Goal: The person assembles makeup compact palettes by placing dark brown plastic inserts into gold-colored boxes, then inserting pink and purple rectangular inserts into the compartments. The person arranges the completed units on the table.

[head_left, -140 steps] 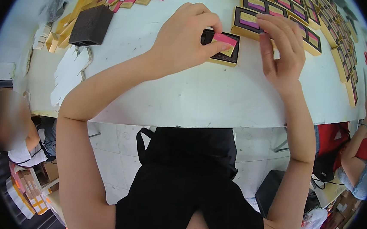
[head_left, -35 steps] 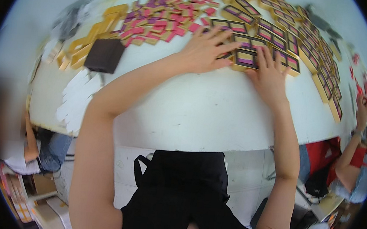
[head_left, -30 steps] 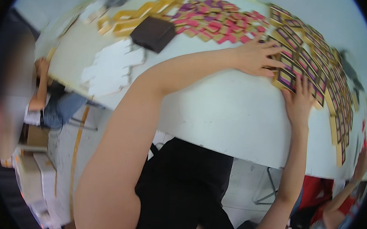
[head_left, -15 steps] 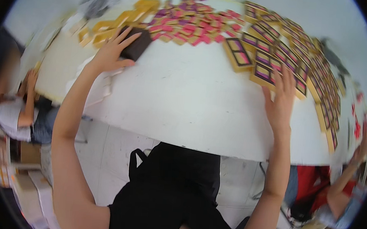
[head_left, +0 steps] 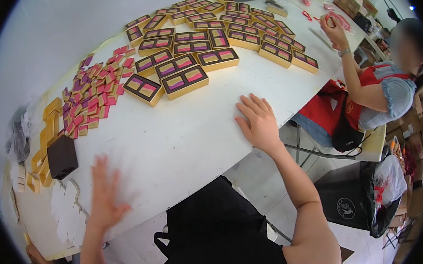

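Head view looks down on a big white tabletop [head_left: 180, 144]. On it the right hand [head_left: 257, 123] lies flat, with its fingers spread and nothing in it, near the edge. The left hand [head_left: 105, 193] is open too, fingers apart, and looks blurry. It holds nothing and is over the tabletop near the low left edge. Both hands are well apart.

Just beside the left hand sits a dark brown box [head_left: 62, 156]. Next to that box is a stack of gold trays [head_left: 46, 134]. Flat white cut cards [head_left: 69, 207] lie below it. A heap of small pink and purple blocks [head_left: 92, 98] is a bit further up. Past the right hand lie rows of gold boxes [head_left: 185, 80] with pink and purple blocks inside.

Another person in a red apron [head_left: 368, 94] sits at the far right end.
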Demonstrator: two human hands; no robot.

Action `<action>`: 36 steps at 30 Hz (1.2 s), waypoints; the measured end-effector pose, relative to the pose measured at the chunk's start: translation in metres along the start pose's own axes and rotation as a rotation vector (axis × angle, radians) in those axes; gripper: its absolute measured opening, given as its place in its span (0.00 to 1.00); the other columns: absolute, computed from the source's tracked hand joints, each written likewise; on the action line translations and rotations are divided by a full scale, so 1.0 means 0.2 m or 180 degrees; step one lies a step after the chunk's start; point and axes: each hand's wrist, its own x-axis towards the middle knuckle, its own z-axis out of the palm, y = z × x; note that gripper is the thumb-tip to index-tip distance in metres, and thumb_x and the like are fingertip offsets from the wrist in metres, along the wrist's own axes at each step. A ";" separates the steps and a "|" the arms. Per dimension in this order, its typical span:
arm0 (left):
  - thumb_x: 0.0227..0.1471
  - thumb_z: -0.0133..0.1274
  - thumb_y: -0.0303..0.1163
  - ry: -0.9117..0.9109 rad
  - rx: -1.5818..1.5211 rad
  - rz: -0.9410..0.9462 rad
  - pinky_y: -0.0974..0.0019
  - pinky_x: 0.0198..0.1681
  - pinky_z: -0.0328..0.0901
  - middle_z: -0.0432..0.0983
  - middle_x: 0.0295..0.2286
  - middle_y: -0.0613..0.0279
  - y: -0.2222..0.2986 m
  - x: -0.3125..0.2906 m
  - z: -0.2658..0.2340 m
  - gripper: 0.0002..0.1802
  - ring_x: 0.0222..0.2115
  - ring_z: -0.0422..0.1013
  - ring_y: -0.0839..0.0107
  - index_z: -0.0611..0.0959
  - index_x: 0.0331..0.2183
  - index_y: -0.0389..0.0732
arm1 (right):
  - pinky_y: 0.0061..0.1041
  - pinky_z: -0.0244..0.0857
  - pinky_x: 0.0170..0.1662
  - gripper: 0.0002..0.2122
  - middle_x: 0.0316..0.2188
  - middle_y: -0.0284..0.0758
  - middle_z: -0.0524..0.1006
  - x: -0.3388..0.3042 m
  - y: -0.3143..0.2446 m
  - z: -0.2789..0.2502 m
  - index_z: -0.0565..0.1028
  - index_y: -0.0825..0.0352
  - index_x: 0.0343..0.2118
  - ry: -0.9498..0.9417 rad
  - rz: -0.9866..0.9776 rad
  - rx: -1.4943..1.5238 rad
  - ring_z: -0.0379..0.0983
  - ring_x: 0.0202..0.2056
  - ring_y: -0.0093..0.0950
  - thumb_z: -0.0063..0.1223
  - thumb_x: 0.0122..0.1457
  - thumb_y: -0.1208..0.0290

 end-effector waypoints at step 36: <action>0.48 0.59 0.55 -0.0832 0.0055 0.0125 0.34 0.64 0.41 0.53 0.63 0.37 0.21 0.08 0.13 0.39 0.64 0.48 0.37 0.74 0.56 0.42 | 0.31 0.68 0.48 0.27 0.34 0.40 0.79 0.02 -0.22 -0.40 0.72 0.66 0.56 0.0529 0.0159 0.2708 0.75 0.40 0.36 0.51 0.48 0.85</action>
